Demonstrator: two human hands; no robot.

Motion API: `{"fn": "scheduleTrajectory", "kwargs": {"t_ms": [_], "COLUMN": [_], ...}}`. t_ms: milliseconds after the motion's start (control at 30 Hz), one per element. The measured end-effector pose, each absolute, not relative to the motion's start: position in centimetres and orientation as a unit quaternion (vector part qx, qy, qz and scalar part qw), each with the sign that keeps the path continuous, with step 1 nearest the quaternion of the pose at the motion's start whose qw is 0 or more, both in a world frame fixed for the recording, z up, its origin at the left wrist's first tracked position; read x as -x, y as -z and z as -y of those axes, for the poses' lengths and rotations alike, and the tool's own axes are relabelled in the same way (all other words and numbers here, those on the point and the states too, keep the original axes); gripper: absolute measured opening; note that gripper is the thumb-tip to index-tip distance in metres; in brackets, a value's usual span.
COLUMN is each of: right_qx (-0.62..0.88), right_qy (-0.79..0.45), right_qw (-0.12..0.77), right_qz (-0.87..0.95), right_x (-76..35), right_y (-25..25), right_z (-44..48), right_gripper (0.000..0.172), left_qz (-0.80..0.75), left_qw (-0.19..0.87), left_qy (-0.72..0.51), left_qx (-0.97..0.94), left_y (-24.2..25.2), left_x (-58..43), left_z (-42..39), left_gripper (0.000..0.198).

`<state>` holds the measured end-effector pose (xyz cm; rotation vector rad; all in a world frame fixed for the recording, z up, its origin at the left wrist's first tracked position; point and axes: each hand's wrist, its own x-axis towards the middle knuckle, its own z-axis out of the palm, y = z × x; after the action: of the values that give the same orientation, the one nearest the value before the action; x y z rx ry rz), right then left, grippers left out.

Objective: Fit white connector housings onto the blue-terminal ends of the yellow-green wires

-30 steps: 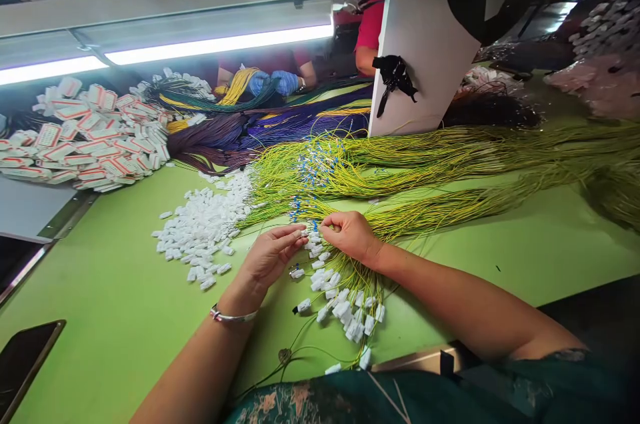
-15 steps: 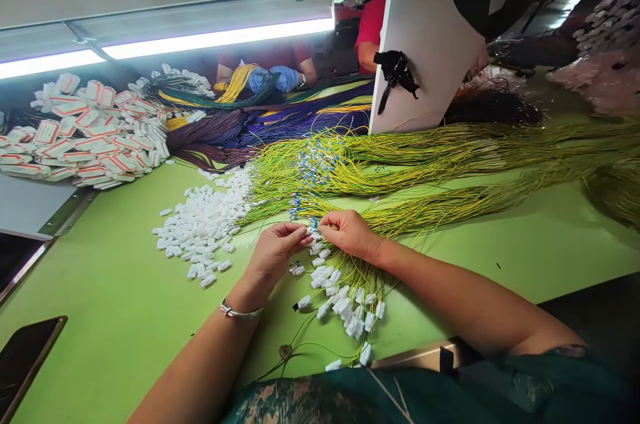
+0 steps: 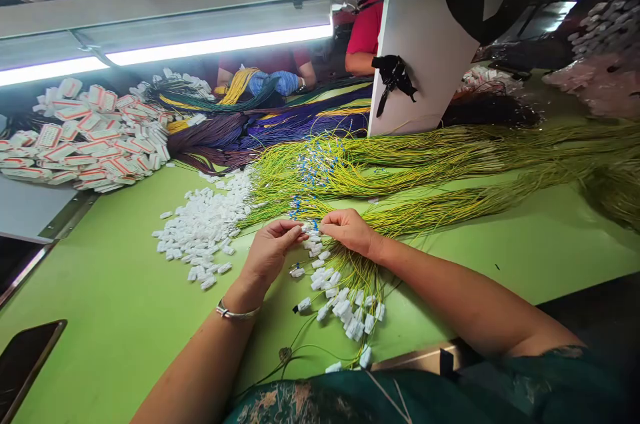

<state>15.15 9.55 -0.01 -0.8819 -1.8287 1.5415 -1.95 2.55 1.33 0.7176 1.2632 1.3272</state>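
Note:
My left hand [image 3: 270, 252] is closed in a pinch, with a small white plastic connector at its fingertips. Facing it, my right hand [image 3: 354, 235] pinches a yellow-green wire near its blue tip [image 3: 315, 225]; fingers partly cover the wire. The two sets of fingertips are a small gap apart. Below them lie white connectors [image 3: 343, 309] joined to yellow-green wires, fanned out towards me. Left of my hands is a heap of loose white connectors [image 3: 200, 227]. Behind them stretch long bundles of yellow-green wires [image 3: 425, 167], many with blue ends.
White blocks with red markings [image 3: 100, 137] are piled at the back left, beside purple and blue wires [image 3: 300, 119]. A lit tube lamp [image 3: 220, 43] hangs above. A white panel [image 3: 425, 57] stands upright behind the wires. A phone [image 3: 30, 364] lies front left. Other people sit across.
My left hand has shifted slightly left, and the gap between the two hands' fingertips is a little wider. The wires and heaps look the same.

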Motion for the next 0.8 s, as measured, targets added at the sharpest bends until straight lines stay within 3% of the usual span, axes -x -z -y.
{"fn": "scheduleTrajectory", "kwargs": {"t_ms": [533,700,800], "right_qx": [0.306,0.317,0.340], "right_qy": [-0.510,-0.532,-0.507], "right_qw": [0.255,0.275,0.334], "right_qz": [0.762,0.735,0.718], "right_x": [-15.2,-15.6,-15.5], "right_y": [-0.3,-0.6,-0.5], "right_z": [-9.3,-9.5,-9.6], "right_gripper": [0.019,0.018,0.020], "left_qz": [-0.537,-0.621,-0.675], "left_qw": [0.580,0.444,0.365], "left_qy": [-0.515,-0.435,-0.292], "left_qx": [-0.331,-0.478,-0.571], "left_y": [-1.2,-3.0,-3.7], "left_x": [1.1,3.1,4.8], "left_z": [-2.5,-2.4,-1.8], "left_gripper": [0.030,0.037,0.025]}}
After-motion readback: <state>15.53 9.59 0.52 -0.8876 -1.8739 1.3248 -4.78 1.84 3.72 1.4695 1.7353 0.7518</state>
